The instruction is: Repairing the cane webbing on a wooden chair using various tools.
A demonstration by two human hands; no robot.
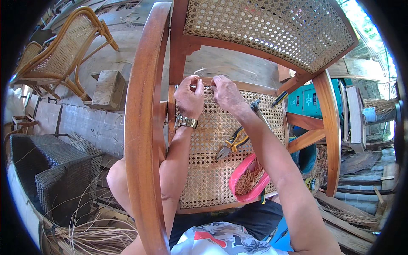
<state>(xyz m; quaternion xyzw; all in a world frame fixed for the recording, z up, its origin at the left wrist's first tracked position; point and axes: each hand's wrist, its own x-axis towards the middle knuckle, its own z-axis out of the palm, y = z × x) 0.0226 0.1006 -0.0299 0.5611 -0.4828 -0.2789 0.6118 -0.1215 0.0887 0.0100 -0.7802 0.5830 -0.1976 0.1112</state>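
You are looking down in bright daylight at a grey concrete floor [110, 123]. To your far left, a rattan armchair [59, 51] is standing beside a wooden block [108, 89]. A dark wicker chair [51, 170] is sitting at your lower left, loose cane strands [89, 236] lying near it. A teal machine [308, 100] is sitting to your right.

Woven cane seat [208, 178] of a wooden chair, pale and full of little holes. On it: yellow-handled pliers [230, 145] lying flat near the middle, a pink bowl [238, 180] full of small wooden pegs by the front right edge, a dark tool [256, 106] near the back right.
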